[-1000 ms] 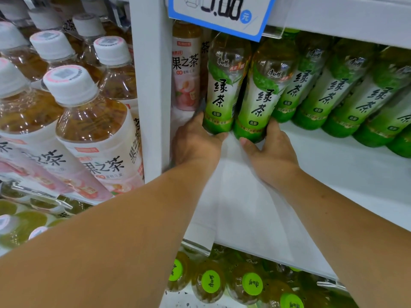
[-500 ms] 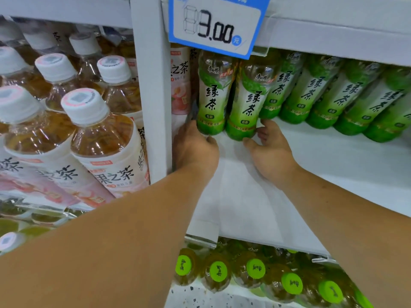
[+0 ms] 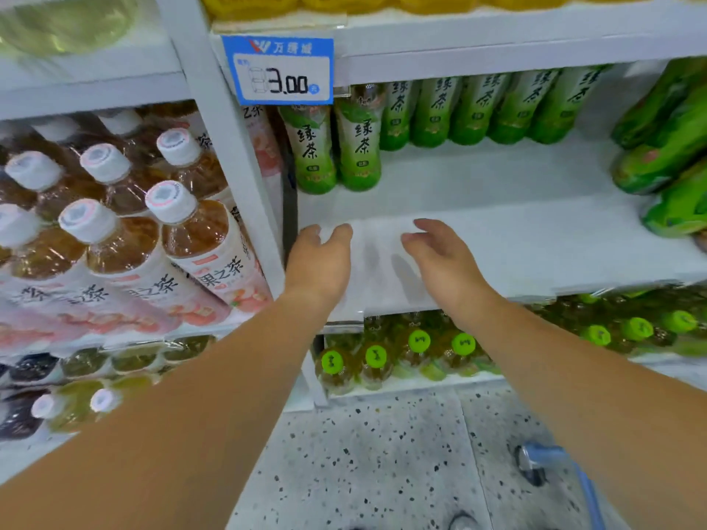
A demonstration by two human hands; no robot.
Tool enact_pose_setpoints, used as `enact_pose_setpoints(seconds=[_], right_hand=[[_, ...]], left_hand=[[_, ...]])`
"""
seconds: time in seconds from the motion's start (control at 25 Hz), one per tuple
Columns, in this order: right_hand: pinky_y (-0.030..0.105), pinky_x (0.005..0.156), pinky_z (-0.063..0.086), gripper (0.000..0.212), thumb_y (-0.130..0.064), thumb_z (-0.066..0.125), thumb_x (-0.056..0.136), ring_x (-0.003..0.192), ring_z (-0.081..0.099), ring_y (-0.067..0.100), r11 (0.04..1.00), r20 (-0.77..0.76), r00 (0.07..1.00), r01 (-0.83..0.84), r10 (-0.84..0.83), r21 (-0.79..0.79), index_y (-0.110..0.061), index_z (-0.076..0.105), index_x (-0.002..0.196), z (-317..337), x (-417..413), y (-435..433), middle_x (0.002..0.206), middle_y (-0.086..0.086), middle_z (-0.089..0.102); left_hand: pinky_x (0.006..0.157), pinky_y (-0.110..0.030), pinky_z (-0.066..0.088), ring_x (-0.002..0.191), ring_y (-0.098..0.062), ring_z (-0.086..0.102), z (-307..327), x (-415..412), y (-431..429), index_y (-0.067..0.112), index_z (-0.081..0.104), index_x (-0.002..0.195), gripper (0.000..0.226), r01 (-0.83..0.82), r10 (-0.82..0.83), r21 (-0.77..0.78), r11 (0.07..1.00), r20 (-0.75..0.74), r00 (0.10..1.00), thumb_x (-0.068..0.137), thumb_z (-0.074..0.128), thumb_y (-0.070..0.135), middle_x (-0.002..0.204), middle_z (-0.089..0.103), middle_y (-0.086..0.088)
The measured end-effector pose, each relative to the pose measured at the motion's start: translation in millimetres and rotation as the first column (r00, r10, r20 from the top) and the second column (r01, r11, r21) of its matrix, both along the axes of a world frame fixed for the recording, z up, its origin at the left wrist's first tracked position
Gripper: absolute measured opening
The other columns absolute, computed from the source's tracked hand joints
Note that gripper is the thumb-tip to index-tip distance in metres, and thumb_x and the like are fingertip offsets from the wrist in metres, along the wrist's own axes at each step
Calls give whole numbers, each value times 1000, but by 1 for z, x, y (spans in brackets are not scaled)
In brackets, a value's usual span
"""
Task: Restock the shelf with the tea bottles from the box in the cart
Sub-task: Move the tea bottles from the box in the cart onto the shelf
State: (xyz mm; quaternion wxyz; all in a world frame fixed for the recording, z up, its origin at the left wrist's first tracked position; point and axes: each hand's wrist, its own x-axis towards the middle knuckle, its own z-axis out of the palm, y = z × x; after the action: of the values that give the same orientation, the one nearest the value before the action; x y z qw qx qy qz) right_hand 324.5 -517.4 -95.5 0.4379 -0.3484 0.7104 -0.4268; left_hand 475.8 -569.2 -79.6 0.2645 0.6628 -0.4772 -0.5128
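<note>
White metal shelf board (image 3: 497, 223) fills the head view. Two green-labelled plastic tea bottles (image 3: 315, 147) stand upright at its back left, beside the existing row. Our left hand (image 3: 319, 262) and right hand (image 3: 443, 258) hover apart over the bare front, fingers loosely spread, holding nothing. We judge this pair placed. Next move is the box, which is out of frame; only the blue cart corner (image 3: 535, 464) shows.

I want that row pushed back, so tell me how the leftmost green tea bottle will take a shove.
The leftmost green tea bottle stands tall and narrow, so a high push would likely tip it. On the smooth white shelf, a low push should probably slide it.
</note>
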Motion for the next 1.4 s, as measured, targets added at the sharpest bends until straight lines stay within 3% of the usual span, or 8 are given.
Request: enact_pose_setpoints(seconds=[0.08,0.2,0.4,0.56,0.72,0.96,1.28,1.4], right_hand=[[13,70,39,43,-33,54,101,104,53,9,998,33,999,39,-41,46,-25,48,143,10,4,31,122,-6,56],[26,88,40,46,-37,51,102,115,54,13,993,43,998,31,-36,112,-28,44,146,24,9,79,124,-9,54],[37,103,44,49,-41,52,101,122,57,18,980,29,999,21,-27,196,-26,44,147,63,19,156,130,-4,57],[35,101,44,51,-42,49,102,125,54,17,975,37,999,19,-27,222,-24,41,150,105,36,215,136,-5,53],[20,79,43,48,-40,46,105,113,50,8,965,52,997,37,-53,260,-26,40,150,140,49,281,134,-6,49],[27,99,38,48,-43,46,104,130,45,10,950,6,992,116,-123,289,-30,40,150,171,15,382,137,-12,45],[42,113,39,39,-43,48,103,133,50,18,930,-43,953,302,-299,211,-32,46,140,188,-94,506,144,-3,53],[35,113,36,49,-45,48,102,136,45,13,906,-65,933,360,-354,224,-26,44,147,193,-139,549,147,-8,47]], left_hand=[[116,-38,35,134,-25,49,13,10,24,15,47,149,55,30,-27,45,999,-52,998,100,57,38,147,52,-3],[112,-42,42,129,-22,52,29,31,66,21,49,145,49,115,-111,62,991,-77,991,100,56,38,144,53,-1],[72,-11,47,108,-6,57,81,57,140,20,46,147,49,244,-240,52,968,-71,968,102,55,38,132,52,8],[90,-23,47,122,-11,53,117,67,188,19,47,149,50,268,-265,18,963,-83,961,103,55,36,131,52,9],[84,-11,42,119,-7,53,140,63,248,19,48,148,47,344,-334,46,938,-147,931,103,55,32,131,56,8],[106,-30,43,121,-4,55,166,30,317,29,55,136,36,497,-488,13,868,-163,857,101,59,37,128,60,16],[101,-28,41,129,-8,52,189,-64,394,25,52,143,43,644,-641,-22,765,-135,756,102,56,37,140,55,12],[95,-27,40,124,-8,52,198,-119,432,25,52,143,43,662,-656,-2,749,-139,742,103,56,38,139,55,11]])
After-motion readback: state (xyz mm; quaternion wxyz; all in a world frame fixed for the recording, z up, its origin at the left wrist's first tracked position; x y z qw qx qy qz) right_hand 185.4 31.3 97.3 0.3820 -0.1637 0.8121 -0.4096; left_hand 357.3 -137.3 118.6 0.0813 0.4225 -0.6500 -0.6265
